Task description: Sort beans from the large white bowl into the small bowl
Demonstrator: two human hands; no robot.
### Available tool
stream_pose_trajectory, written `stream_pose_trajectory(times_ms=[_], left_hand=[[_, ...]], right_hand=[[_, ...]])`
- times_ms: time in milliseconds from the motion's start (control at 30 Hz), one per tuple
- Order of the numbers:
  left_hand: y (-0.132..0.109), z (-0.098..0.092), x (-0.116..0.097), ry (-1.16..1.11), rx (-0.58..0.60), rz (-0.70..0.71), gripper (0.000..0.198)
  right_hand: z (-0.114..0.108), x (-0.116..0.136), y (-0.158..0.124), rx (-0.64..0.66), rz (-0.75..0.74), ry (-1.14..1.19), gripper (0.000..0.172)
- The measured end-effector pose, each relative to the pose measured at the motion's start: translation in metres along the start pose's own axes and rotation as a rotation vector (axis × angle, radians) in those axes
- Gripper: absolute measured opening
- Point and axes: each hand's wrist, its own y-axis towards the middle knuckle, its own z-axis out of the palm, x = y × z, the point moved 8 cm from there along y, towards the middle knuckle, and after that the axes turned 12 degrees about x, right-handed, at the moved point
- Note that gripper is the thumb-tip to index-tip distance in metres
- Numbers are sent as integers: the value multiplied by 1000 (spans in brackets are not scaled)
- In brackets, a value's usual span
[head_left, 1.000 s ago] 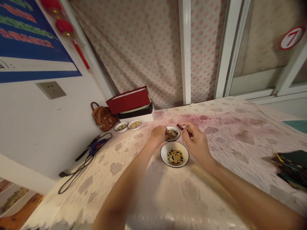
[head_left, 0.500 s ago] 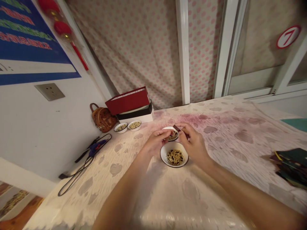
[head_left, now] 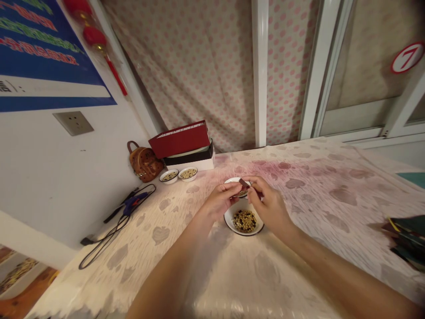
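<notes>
Between both hands is a small dark brown-red piece [head_left: 245,183], flat and perhaps of cloth; its exact kind is too small to tell. My right hand [head_left: 267,199] pinches it from the right. The fingertips of my left hand [head_left: 221,199] close on its left end. Just under the hands stands a white dark-rimmed bowl [head_left: 229,221] with yellow and black bean-like grains [head_left: 245,220]. Behind it a second white bowl [head_left: 231,180] with similar grains is partly covered by my fingers.
Two small bowls of grains [head_left: 169,176] [head_left: 188,173] stand back left, before a red box [head_left: 181,141] on a black-and-white box [head_left: 202,161]. A brown mini backpack [head_left: 146,164] and a blue corded tool [head_left: 133,204] lie left. Dark green folded pieces [head_left: 410,235] lie right.
My hands have come closer together, and the left fingertips now meet the brown-red piece. The whole view has shifted slightly.
</notes>
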Motion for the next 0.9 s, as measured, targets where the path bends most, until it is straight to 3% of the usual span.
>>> stream_pose_trajectory(times_ms=[700,800,900], left_hand=[[4,-10,5,20,-33,22,36],[1,-8,0,166,-15,4,36],[-4,6,-4,491,96,-66,28]], right_hand=[[-1,1,1,-10,-9,-36,26],[-5,-1,1,-40,12,-8,27],[-14,-3,0,-97,20,3,28]])
